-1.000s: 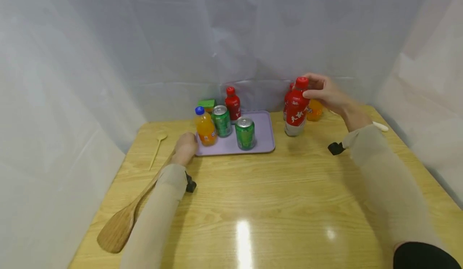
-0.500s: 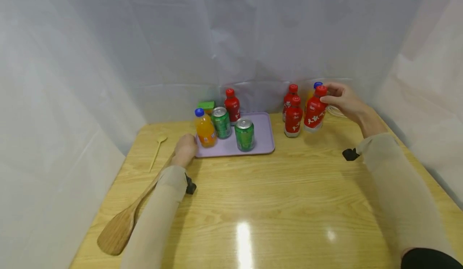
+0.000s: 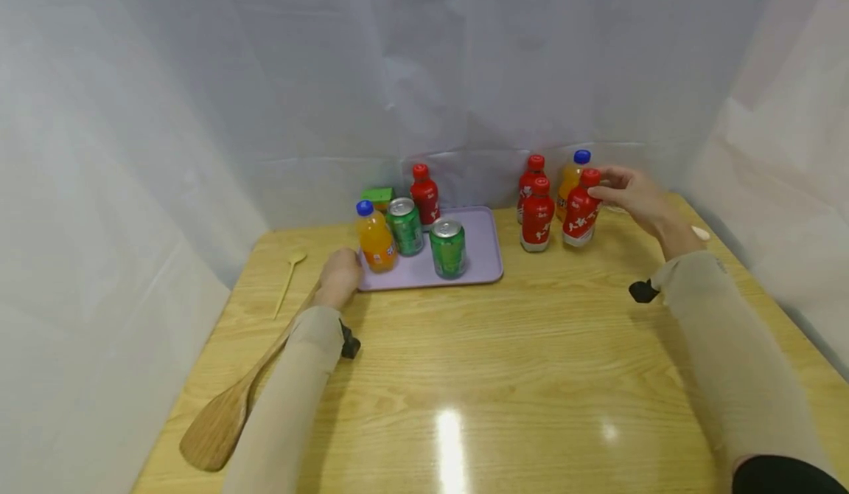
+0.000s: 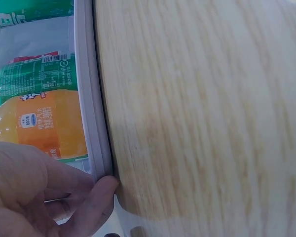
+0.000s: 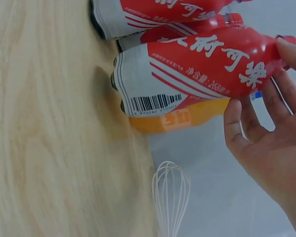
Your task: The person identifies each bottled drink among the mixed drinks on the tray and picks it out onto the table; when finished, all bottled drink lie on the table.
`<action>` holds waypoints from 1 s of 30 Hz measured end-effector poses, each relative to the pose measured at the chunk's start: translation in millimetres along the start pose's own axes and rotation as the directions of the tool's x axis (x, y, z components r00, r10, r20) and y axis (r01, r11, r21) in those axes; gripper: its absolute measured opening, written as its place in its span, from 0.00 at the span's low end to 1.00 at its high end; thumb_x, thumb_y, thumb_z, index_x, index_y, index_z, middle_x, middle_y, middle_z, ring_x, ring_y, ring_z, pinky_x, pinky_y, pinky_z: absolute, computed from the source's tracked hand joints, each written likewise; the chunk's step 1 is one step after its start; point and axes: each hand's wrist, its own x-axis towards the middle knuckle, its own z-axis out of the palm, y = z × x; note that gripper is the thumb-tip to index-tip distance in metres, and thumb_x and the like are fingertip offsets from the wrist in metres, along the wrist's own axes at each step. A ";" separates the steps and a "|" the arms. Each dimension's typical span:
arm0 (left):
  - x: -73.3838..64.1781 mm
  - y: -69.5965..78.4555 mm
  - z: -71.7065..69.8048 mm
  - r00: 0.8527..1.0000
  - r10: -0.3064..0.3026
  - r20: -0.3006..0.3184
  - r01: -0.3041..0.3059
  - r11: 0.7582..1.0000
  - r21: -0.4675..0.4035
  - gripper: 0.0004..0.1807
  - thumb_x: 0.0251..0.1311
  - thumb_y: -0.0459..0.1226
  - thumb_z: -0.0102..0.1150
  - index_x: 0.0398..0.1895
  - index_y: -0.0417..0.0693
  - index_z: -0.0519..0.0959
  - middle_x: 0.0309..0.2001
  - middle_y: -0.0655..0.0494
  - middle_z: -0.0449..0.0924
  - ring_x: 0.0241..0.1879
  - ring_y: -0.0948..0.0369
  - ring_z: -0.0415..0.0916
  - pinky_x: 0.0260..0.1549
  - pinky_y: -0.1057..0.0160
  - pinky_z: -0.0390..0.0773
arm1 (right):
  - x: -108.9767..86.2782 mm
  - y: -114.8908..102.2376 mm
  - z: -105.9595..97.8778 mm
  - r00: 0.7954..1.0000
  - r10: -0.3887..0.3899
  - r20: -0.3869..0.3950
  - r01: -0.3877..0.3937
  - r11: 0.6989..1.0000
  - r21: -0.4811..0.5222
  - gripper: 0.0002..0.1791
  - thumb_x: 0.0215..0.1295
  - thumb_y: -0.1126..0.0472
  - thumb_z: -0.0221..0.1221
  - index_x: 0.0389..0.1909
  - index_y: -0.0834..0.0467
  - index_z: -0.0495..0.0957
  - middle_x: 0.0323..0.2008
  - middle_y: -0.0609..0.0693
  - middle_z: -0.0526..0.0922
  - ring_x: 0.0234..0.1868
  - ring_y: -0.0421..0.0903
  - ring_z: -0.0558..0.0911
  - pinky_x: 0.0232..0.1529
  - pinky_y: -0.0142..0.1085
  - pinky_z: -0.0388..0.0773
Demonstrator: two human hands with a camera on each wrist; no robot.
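My right hand holds a red cola bottle by its neck, fingers and thumb around the cap end. The bottle leans slightly; its base is close to the tabletop, and I cannot tell whether it touches. Beside it stand two more red cola bottles, one in front and one behind. An orange soda bottle with a blue cap is partly hidden behind the held one. My left hand pinches the left edge of a lilac tray, thumb against its rim in the left wrist view.
On the tray are two green cans, an orange soda bottle and a red bottle. A green-topped box sits behind. A wooden spatula and yellow spoon lie left; a whisk lies right.
My right hand has carried the red bottle rightward and then lowered it, uncovering the red bottle standing in front. The left hand and the tray have stayed in place.
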 end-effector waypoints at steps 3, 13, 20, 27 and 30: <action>-1.0 -0.6 -0.1 1.000 0.007 -0.003 -0.007 1.000 0.004 0.15 0.72 0.31 0.48 0.52 0.33 0.81 0.55 0.35 0.83 0.54 0.43 0.81 0.59 0.44 0.82 | 1.5 3.1 1.1 1.000 0.028 -0.004 -0.028 0.999 -0.037 0.18 0.77 0.57 0.61 0.64 0.48 0.77 0.44 0.27 0.83 0.45 0.30 0.82 0.48 0.26 0.81; -2.4 -0.4 -0.5 1.000 0.020 -0.014 -0.020 1.000 -0.007 0.17 0.76 0.34 0.44 0.50 0.33 0.81 0.55 0.34 0.83 0.55 0.42 0.81 0.60 0.42 0.81 | 4.2 11.6 2.9 0.999 0.049 -0.003 -0.049 0.992 -0.114 0.30 0.78 0.53 0.59 0.74 0.60 0.66 0.49 0.26 0.79 0.49 0.28 0.81 0.52 0.24 0.81; -1.9 0.5 -1.6 1.000 0.024 -0.018 -0.024 1.000 0.004 0.16 0.74 0.33 0.45 0.51 0.32 0.81 0.56 0.33 0.83 0.56 0.41 0.81 0.61 0.42 0.81 | 0.0 7.4 9.1 1.000 0.009 -0.013 -0.011 0.983 -0.181 0.32 0.79 0.51 0.57 0.75 0.62 0.63 0.55 0.32 0.76 0.50 0.26 0.78 0.54 0.24 0.81; -1.8 0.7 -1.7 1.000 0.019 -0.008 -0.018 1.000 0.016 0.16 0.74 0.32 0.46 0.52 0.32 0.81 0.55 0.34 0.83 0.54 0.43 0.82 0.59 0.43 0.82 | -5.4 2.8 16.9 0.997 -0.041 -0.068 0.020 0.959 -0.283 0.31 0.81 0.54 0.53 0.80 0.58 0.60 0.74 0.60 0.71 0.62 0.36 0.76 0.57 0.25 0.77; -1.6 0.4 -1.4 1.000 0.020 -0.006 -0.020 1.000 0.019 0.16 0.74 0.32 0.46 0.52 0.32 0.81 0.55 0.34 0.83 0.54 0.43 0.82 0.59 0.43 0.82 | -8.4 -4.7 23.1 0.989 -0.084 -0.125 0.045 0.958 -0.284 0.33 0.82 0.52 0.53 0.81 0.57 0.59 0.78 0.62 0.67 0.72 0.52 0.72 0.66 0.37 0.76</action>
